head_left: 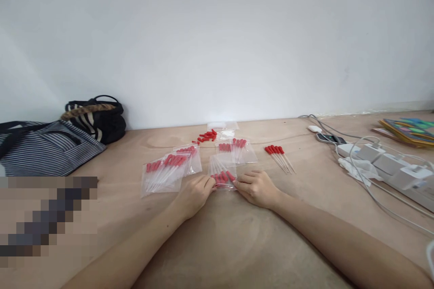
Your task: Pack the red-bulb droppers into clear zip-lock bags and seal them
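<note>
Between our two hands lay a clear zip-lock bag, flat on the brown tabletop in front of us, with red-bulbed droppers inside, their bulbs toward us. Our left hand pinched the near left corner of this bag, and our right hand pinched the near right corner.

Just beside our left hand we saw several filled bags overlapping, their bulbs pointing away from us. More filled bags lay behind the one we held. Well to the right rested a fan of loose droppers, bulbs at the far end. Near the wall we had a small heap of red bulbs, next to clear plastic packaging.

Farther right we saw a phone, a crumpled tissue and white chargers among cables; on the left, a striped bag touched a black bag.
</note>
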Demonstrator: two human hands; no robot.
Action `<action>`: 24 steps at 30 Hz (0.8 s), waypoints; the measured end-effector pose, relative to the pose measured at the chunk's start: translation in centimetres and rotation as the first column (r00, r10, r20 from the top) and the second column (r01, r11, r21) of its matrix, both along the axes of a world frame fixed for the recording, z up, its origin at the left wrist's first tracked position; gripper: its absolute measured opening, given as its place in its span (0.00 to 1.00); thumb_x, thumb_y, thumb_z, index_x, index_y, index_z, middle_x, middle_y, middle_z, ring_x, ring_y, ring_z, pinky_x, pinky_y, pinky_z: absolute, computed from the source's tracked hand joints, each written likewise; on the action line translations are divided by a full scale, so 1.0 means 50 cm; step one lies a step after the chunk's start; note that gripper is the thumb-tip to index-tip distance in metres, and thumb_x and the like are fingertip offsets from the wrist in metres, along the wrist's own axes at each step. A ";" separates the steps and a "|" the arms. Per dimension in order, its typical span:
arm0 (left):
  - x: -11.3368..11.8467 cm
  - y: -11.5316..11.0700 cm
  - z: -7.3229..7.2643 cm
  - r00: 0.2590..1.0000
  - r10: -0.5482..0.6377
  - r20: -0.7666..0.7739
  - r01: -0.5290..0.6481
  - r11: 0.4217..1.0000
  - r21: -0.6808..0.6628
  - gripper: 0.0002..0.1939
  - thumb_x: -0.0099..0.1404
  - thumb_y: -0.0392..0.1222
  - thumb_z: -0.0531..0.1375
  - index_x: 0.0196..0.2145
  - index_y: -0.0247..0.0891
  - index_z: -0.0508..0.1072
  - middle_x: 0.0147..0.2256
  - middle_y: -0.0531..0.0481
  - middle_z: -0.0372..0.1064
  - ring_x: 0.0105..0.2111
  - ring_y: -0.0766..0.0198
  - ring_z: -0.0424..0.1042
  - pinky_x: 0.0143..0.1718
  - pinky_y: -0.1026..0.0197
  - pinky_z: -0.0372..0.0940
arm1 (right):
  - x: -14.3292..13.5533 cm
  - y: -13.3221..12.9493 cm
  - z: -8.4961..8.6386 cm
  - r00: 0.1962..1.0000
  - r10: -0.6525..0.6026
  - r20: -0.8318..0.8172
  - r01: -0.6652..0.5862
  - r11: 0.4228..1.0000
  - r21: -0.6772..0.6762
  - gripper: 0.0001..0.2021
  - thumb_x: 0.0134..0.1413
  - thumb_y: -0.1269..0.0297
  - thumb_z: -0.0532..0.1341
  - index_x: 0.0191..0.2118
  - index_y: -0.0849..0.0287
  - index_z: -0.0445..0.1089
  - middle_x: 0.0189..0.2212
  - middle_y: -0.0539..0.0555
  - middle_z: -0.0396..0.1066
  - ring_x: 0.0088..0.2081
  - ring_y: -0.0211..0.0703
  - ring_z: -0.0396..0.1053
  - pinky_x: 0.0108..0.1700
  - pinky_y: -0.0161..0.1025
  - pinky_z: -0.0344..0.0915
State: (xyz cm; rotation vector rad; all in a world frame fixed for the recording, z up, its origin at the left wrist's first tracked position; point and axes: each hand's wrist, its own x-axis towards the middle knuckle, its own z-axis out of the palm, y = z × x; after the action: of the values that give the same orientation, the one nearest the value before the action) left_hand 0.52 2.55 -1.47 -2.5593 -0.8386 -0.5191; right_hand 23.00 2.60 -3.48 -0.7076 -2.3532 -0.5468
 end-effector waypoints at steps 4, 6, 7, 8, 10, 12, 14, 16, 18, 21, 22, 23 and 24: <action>0.014 0.001 -0.004 0.999 -0.017 0.034 0.014 0.996 0.083 0.15 0.68 0.37 0.44 0.24 0.37 0.60 0.21 0.52 0.61 0.22 0.64 0.63 0.24 0.63 0.57 | -0.003 0.000 -0.001 1.000 0.011 -0.008 -0.011 1.000 -0.006 0.11 0.56 0.68 0.51 0.29 0.60 0.69 0.21 0.48 0.68 0.23 0.32 0.60 0.26 0.35 0.48; 0.015 -0.001 -0.004 0.994 0.004 0.110 -0.004 1.000 0.003 0.12 0.67 0.38 0.48 0.25 0.37 0.61 0.22 0.53 0.62 0.23 0.65 0.64 0.25 0.64 0.58 | -0.003 -0.001 0.001 1.000 0.003 -0.004 -0.003 0.999 -0.037 0.11 0.57 0.68 0.51 0.29 0.59 0.69 0.21 0.48 0.67 0.23 0.32 0.60 0.26 0.35 0.48; 0.014 -0.002 -0.004 0.987 0.035 0.159 -0.025 0.998 -0.064 0.10 0.65 0.39 0.50 0.26 0.37 0.61 0.23 0.53 0.62 0.23 0.65 0.64 0.26 0.64 0.58 | -0.002 -0.002 0.002 1.000 -0.005 -0.006 0.005 0.998 -0.061 0.11 0.57 0.68 0.51 0.29 0.59 0.69 0.21 0.48 0.68 0.23 0.32 0.60 0.26 0.35 0.48; 0.012 -0.004 -0.004 0.976 0.075 0.204 -0.047 0.989 -0.140 0.07 0.63 0.40 0.53 0.28 0.37 0.62 0.25 0.53 0.63 0.24 0.65 0.64 0.26 0.64 0.59 | -0.001 -0.003 0.004 1.000 -0.018 -0.011 0.017 0.995 -0.094 0.11 0.56 0.67 0.51 0.29 0.59 0.69 0.22 0.49 0.68 0.23 0.33 0.60 0.26 0.35 0.48; 0.006 -0.005 -0.004 0.955 0.143 0.262 -0.066 0.957 -0.281 0.05 0.60 0.41 0.56 0.30 0.38 0.63 0.28 0.53 0.64 0.26 0.65 0.65 0.27 0.64 0.60 | -0.002 -0.009 0.007 0.998 -0.051 -0.033 0.045 0.982 -0.182 0.10 0.55 0.61 0.53 0.30 0.58 0.70 0.23 0.49 0.68 0.25 0.34 0.62 0.27 0.34 0.49; 0.002 -0.004 -0.004 0.946 0.155 0.284 -0.040 0.926 -0.374 0.04 0.60 0.40 0.55 0.30 0.38 0.63 0.28 0.53 0.63 0.26 0.66 0.64 0.28 0.64 0.60 | -0.007 -0.016 0.011 0.992 -0.096 -0.077 0.072 0.960 -0.272 0.12 0.51 0.54 0.56 0.32 0.57 0.70 0.24 0.49 0.68 0.26 0.35 0.63 0.27 0.34 0.50; 0.001 -0.002 -0.004 0.944 0.141 0.299 -0.004 0.909 -0.416 0.05 0.61 0.38 0.53 0.27 0.37 0.63 0.26 0.53 0.62 0.25 0.66 0.63 0.27 0.64 0.60 | -0.017 -0.022 0.013 0.982 -0.138 -0.125 0.089 0.937 -0.337 0.14 0.49 0.52 0.57 0.34 0.57 0.70 0.24 0.49 0.68 0.27 0.36 0.63 0.27 0.34 0.51; 0.004 -0.001 -0.003 0.942 0.134 0.308 0.010 0.905 -0.425 0.07 0.61 0.37 0.52 0.25 0.37 0.62 0.24 0.53 0.62 0.25 0.66 0.63 0.26 0.64 0.60 | -0.029 -0.025 0.014 0.965 -0.201 -0.170 0.128 0.922 -0.366 0.12 0.48 0.55 0.58 0.36 0.55 0.70 0.24 0.49 0.67 0.27 0.35 0.63 0.28 0.33 0.52; 0.008 -0.001 -0.002 0.942 0.127 0.311 0.019 0.904 -0.427 0.07 0.61 0.37 0.52 0.25 0.37 0.61 0.25 0.53 0.61 0.25 0.66 0.62 0.27 0.64 0.60 | -0.041 -0.025 0.016 0.939 -0.283 -0.195 0.198 0.909 -0.368 0.11 0.48 0.58 0.58 0.37 0.54 0.71 0.25 0.49 0.65 0.28 0.35 0.62 0.27 0.33 0.51; 0.013 -0.002 0.000 0.938 0.122 0.324 0.032 0.901 -0.433 0.07 0.61 0.36 0.53 0.25 0.37 0.61 0.25 0.54 0.61 0.25 0.66 0.63 0.27 0.64 0.60 | -0.056 -0.020 0.019 0.915 -0.357 -0.190 0.279 0.897 -0.342 0.12 0.45 0.58 0.60 0.37 0.53 0.71 0.27 0.51 0.64 0.31 0.38 0.61 0.28 0.33 0.51; 0.013 -0.002 0.000 0.936 0.126 0.329 0.032 0.900 -0.435 0.07 0.60 0.36 0.53 0.25 0.37 0.61 0.24 0.54 0.61 0.25 0.66 0.63 0.27 0.64 0.60 | -0.061 -0.018 0.020 0.918 -0.357 -0.174 0.285 0.897 -0.338 0.11 0.45 0.58 0.60 0.37 0.53 0.71 0.28 0.51 0.64 0.31 0.38 0.61 0.28 0.33 0.51; 0.013 -0.003 0.000 0.935 0.132 0.330 0.028 0.898 -0.439 0.07 0.60 0.36 0.54 0.25 0.38 0.61 0.24 0.54 0.61 0.25 0.66 0.64 0.27 0.64 0.60 | -0.065 -0.016 0.021 0.924 -0.351 -0.155 0.285 0.898 -0.335 0.10 0.45 0.59 0.60 0.36 0.53 0.71 0.28 0.52 0.64 0.32 0.39 0.61 0.29 0.33 0.52; 0.013 -0.003 0.000 0.935 0.136 0.329 0.025 0.897 -0.442 0.07 0.60 0.36 0.54 0.24 0.38 0.61 0.24 0.54 0.61 0.25 0.66 0.64 0.26 0.65 0.60 | -0.070 -0.015 0.022 0.929 -0.344 -0.138 0.283 0.899 -0.335 0.09 0.45 0.59 0.60 0.35 0.53 0.71 0.29 0.52 0.64 0.32 0.39 0.61 0.29 0.34 0.52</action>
State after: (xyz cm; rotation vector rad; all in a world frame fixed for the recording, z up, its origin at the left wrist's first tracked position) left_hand 1.18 2.41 -1.48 -2.8791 -1.2810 -0.8769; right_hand 19.52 1.84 -2.38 -1.2461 -2.1716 -0.2241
